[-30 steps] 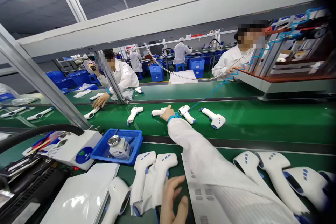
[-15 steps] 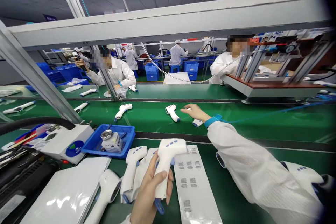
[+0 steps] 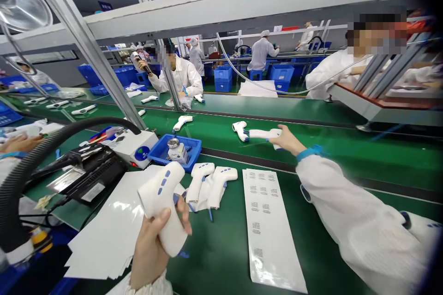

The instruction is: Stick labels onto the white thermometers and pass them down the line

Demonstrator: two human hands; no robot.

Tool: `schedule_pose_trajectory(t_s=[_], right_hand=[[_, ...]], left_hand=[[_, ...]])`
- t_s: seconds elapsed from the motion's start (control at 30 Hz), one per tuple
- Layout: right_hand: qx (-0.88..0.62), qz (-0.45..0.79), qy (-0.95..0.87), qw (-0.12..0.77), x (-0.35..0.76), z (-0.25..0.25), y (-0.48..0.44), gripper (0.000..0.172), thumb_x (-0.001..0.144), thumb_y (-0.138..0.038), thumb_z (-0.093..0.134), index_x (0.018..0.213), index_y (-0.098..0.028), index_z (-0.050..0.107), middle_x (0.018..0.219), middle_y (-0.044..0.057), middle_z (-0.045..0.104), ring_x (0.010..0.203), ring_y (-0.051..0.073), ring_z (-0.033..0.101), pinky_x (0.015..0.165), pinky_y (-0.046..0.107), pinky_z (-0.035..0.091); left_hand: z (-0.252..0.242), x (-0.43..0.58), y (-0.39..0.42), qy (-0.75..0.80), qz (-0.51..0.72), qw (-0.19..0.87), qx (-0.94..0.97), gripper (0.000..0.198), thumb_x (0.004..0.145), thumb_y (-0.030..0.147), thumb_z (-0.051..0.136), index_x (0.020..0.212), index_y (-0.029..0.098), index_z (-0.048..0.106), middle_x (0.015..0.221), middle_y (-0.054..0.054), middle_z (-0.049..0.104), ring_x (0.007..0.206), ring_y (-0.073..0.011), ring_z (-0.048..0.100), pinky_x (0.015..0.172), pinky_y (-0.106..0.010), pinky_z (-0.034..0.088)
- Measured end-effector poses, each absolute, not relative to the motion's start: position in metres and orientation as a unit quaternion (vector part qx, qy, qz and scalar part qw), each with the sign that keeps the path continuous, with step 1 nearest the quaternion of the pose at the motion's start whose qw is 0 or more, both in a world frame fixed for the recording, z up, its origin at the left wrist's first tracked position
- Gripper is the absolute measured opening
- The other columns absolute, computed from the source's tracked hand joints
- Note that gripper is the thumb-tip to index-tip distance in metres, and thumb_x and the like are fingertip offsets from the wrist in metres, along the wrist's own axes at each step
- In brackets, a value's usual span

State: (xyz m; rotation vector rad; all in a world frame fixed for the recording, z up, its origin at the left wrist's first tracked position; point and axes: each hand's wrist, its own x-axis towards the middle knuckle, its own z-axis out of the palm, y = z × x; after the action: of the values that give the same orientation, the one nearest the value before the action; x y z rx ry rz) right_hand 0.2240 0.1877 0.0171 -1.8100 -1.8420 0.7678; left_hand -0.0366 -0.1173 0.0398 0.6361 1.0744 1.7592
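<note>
My left hand (image 3: pixel 152 235) is closed around the handle of a white infrared thermometer (image 3: pixel 165 203) with blue buttons, held tilted above the bench. Out over the green belt, my right hand (image 3: pixel 290 140), with a blue band at the wrist, has its fingers closed about the head of another thermometer (image 3: pixel 259 134) lying on its side. Just left of that one lies a further thermometer (image 3: pixel 239 130). Beside my left hand two thermometers (image 3: pixel 223 182) rest on a crumpled white wrap. A sheet of printed labels (image 3: pixel 258 235) lies between my arms.
A blue tray (image 3: pixel 195 156) holds a bottle (image 3: pixel 177 151). Left are white sheets (image 3: pixel 104 226), a white control box (image 3: pixel 133 145) and a black hose (image 3: pixel 20 184). A neighbour's hand (image 3: pixel 20 143) shows at far left; co-workers sit across the belt. My right sleeve partly covers thermometers (image 3: pixel 420 226).
My view has swung left. My left hand has moved left, away from the label sheet, tilting its thermometer. The thermometer at my right hand now lies more plainly in view, beside its neighbour.
</note>
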Motion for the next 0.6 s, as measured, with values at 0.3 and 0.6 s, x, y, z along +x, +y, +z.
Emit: schedule_pose_trajectory(t_s=[0.3, 0.6], right_hand=[[-0.177, 0.474, -0.861, -0.046, 0.156, 0.011, 0.040, 0.082, 0.063, -0.015, 0.073, 0.140, -0.022, 0.042, 0.113, 0.004, 0.065, 0.096, 0.020, 0.063, 0.078, 0.026, 0.052], [-0.327, 0.287, -0.898, 0.066, 0.189, -0.005, 0.012, 0.029, 0.080, -0.017, 0.065, 0.109, -0.018, 0.063, 0.110, 0.009, 0.065, 0.101, 0.025, 0.061, 0.086, 0.037, 0.049]], left_hand=[[0.053, -0.013, -0.120, 0.424, 0.682, 0.537, 0.260, 0.081, 0.080, 0.019, 0.063, 0.146, 0.036, 0.021, 0.079, -0.003, 0.057, 0.055, -0.0132, 0.048, 0.037, -0.017, 0.037], [0.033, 0.018, -0.124, 0.549, 0.573, 0.551, 0.256, 0.089, 0.083, 0.035, 0.068, 0.149, 0.043, 0.009, 0.084, 0.002, 0.058, 0.044, -0.0088, 0.050, 0.048, -0.027, 0.049]])
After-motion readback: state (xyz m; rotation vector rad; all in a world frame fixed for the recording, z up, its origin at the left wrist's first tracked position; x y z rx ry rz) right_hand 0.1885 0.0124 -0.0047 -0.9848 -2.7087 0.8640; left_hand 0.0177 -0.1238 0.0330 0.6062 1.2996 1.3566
